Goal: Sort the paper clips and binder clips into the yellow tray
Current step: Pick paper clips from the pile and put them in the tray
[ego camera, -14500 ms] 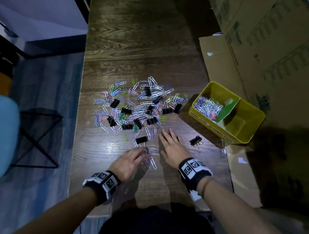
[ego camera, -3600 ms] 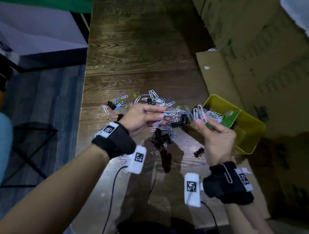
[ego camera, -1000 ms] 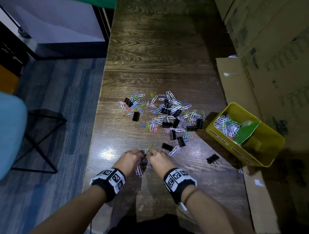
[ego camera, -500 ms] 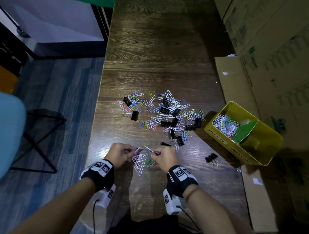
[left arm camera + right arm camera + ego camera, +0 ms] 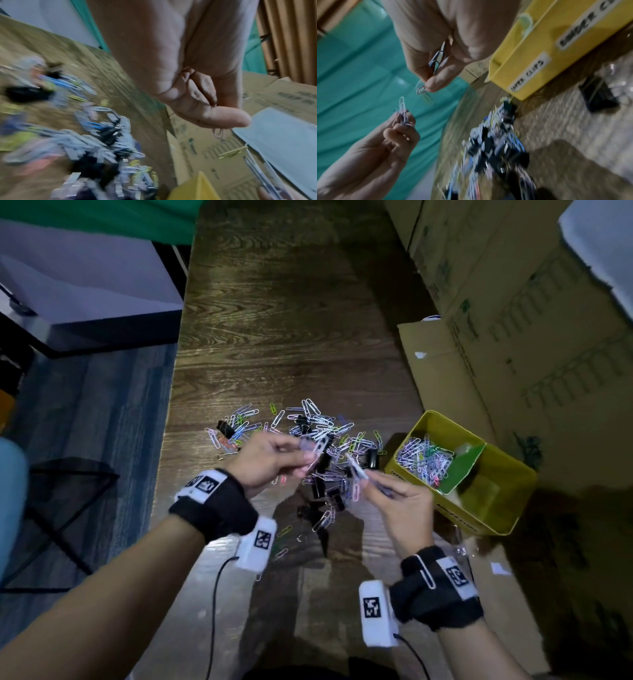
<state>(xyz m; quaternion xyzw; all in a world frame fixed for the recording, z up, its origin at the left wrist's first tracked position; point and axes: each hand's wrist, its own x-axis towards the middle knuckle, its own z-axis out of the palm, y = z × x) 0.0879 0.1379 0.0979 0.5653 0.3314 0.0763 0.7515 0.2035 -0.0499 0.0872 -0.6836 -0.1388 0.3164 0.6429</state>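
Observation:
A mixed pile of coloured paper clips (image 5: 318, 422) and black binder clips (image 5: 322, 489) lies on the wooden table. To its right stands the yellow tray (image 5: 455, 515), split by a green divider (image 5: 462, 470), with paper clips (image 5: 424, 460) in its left compartment. Both hands are raised above the pile. My left hand (image 5: 305, 457) pinches a small bunch of paper clips (image 5: 402, 115). A little nearer the tray, my right hand (image 5: 368, 477) pinches a few paper clips (image 5: 435, 63) between thumb and fingers. The left wrist view is blurred.
Cardboard boxes (image 5: 513, 337) line the table's right side behind the tray. One binder clip (image 5: 597, 94) lies alone in front of the tray. A few stray clips (image 5: 284, 530) lie near the front. The table's left edge (image 5: 171, 405) drops to the floor.
Both hands have lifted off the table with paper clips in them and moved up and to the right, toward the tray. The hands are now further apart.

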